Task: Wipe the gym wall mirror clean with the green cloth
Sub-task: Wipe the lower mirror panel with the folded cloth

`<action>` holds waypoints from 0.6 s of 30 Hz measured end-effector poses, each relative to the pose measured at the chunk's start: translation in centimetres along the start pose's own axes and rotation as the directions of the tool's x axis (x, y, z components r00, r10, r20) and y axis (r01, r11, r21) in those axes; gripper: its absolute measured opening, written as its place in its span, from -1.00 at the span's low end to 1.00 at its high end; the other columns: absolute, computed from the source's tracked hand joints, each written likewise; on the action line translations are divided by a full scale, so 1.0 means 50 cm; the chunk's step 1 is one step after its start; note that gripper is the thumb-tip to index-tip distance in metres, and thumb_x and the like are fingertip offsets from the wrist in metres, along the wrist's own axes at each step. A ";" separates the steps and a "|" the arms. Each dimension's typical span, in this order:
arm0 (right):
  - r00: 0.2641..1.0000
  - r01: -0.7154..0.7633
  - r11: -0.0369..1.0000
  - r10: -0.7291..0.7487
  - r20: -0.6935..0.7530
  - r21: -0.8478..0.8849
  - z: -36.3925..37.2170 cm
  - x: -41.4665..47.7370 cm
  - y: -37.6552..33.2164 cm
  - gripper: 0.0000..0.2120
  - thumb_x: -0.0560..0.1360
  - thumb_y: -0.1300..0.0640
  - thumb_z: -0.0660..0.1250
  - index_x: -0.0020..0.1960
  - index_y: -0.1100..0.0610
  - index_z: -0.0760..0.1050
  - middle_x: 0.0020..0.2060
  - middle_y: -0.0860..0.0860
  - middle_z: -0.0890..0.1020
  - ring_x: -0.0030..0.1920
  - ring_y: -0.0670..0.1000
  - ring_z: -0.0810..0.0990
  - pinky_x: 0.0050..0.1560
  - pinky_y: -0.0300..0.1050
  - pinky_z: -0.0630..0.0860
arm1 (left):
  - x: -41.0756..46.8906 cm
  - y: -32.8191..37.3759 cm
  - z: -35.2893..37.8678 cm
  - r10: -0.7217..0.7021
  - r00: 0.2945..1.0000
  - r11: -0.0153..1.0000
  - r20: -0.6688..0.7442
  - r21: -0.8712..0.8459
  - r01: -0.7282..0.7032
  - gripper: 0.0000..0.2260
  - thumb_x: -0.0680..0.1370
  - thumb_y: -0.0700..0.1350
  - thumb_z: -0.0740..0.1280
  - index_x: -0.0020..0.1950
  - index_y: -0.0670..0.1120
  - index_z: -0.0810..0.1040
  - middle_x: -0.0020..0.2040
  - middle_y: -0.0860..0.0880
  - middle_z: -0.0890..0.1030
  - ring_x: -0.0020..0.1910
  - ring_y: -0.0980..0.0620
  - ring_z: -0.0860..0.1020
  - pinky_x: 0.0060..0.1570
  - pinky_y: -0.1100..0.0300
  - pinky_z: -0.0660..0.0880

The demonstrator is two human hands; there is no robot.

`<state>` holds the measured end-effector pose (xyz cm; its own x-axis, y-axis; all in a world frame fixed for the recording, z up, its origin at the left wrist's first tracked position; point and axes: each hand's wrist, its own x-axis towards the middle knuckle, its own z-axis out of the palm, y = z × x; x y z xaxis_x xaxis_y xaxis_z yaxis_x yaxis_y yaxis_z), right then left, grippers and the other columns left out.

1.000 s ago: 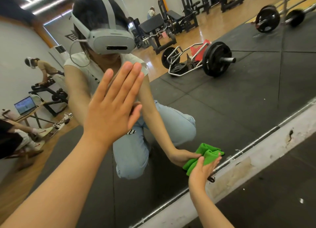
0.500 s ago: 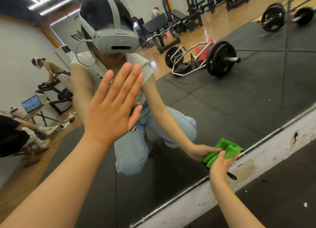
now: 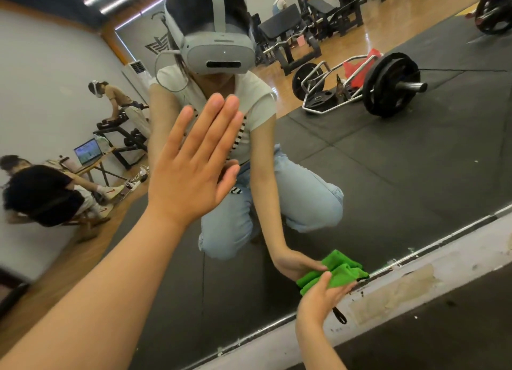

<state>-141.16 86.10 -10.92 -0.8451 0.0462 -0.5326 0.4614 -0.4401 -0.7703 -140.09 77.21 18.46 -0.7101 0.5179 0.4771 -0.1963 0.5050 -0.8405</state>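
Reflecting most of the gym, the wall mirror (image 3: 415, 181) fills the view, and everything else is placed against it. In its glass a loaded barbell frame (image 3: 360, 87) lies on black rubber matting, with benches (image 3: 291, 37) on a wooden floor further back. Toward the mirror's left side the reflection shows a laptop (image 3: 88, 151) on a small desk (image 3: 94, 167), one person seated near it and another bent over a rack. The wearer's own reflection, crouched in pale jeans with a grey headset, sits in the middle of the glass. Below the mirror's bottom edge runs a scuffed white wall strip (image 3: 401, 283), with a small black object (image 3: 340, 315) lying on it just beside the right wrist.

The left hand (image 3: 191, 170) is raised in front of the mirror's centre, flat and wide open, fingers together and pointing up, palm toward the glass; whether it touches the surface cannot be told. Its forearm reaches in from the lower left corner.

The right hand (image 3: 321, 295) is low, at the mirror's bottom edge, arm coming up from below. Its grip is closed on the green cloth (image 3: 336, 275), which is bunched in folds and pressed against the glass right at the lower rim, its reflection meeting it there.
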 end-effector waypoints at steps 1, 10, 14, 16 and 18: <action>1.000 0.003 0.999 -0.003 -0.012 -0.032 -0.005 0.003 0.002 -0.39 0.69 -0.03 0.06 0.64 0.01 -0.14 0.63 -0.04 -0.06 0.61 0.01 0.00 0.52 -0.17 0.01 | 0.000 0.000 0.000 -0.001 1.000 1.000 0.000 0.003 0.001 -0.42 0.68 0.06 0.06 0.63 -0.20 0.06 0.61 -0.14 0.04 0.60 -0.11 0.07 0.57 -0.07 -0.02; 0.997 -0.015 1.000 0.016 -0.071 0.004 -0.001 0.027 0.013 -0.36 0.70 0.05 0.11 0.64 0.02 -0.19 0.63 0.03 -0.02 0.60 0.12 0.05 0.56 0.09 0.08 | 0.002 0.006 0.000 -0.017 1.000 0.999 0.023 0.037 0.016 -0.43 0.68 0.06 0.00 0.62 -0.20 0.06 0.60 -0.13 0.13 0.59 -0.06 0.02 0.57 -0.07 -0.04; 0.996 0.048 0.998 -0.045 -0.077 0.034 0.001 0.028 0.012 -0.38 0.70 0.13 0.11 0.64 0.08 -0.16 0.63 0.04 -0.02 0.60 0.08 0.02 0.52 -0.06 0.02 | 0.000 0.005 -0.001 -0.006 1.000 0.999 0.026 0.051 0.005 -0.42 0.68 0.07 0.02 0.63 -0.20 0.05 0.60 -0.12 0.11 0.59 -0.06 0.00 0.57 -0.07 -0.05; 0.995 0.069 0.997 -0.067 -0.078 0.033 0.005 0.029 0.011 -0.38 0.70 0.13 0.11 0.64 0.08 -0.16 0.62 0.04 -0.01 0.60 0.08 0.05 0.46 -0.15 0.05 | 0.002 0.002 -0.003 -0.005 1.000 0.999 0.021 0.045 0.004 -0.43 0.68 0.07 0.01 0.62 -0.20 0.06 0.60 -0.12 0.11 0.59 -0.07 0.02 0.56 -0.07 -0.05; 0.996 0.069 0.996 -0.066 -0.065 0.047 0.004 0.036 0.020 -0.37 0.71 0.12 0.11 0.64 0.10 -0.17 0.62 0.05 0.00 0.59 0.07 0.07 0.35 -0.26 0.05 | 0.005 0.002 -0.004 -0.007 1.000 1.000 0.022 0.029 0.007 -0.44 0.69 0.06 0.01 0.62 -0.21 0.08 0.60 -0.16 0.13 0.59 -0.12 0.08 0.56 -0.09 -0.02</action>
<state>-142.29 85.55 -12.56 -0.8544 0.1334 -0.5022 0.3886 -0.4776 -0.7880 -140.14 77.55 18.55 -0.7231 0.4991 0.4774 -0.2206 0.4881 -0.8444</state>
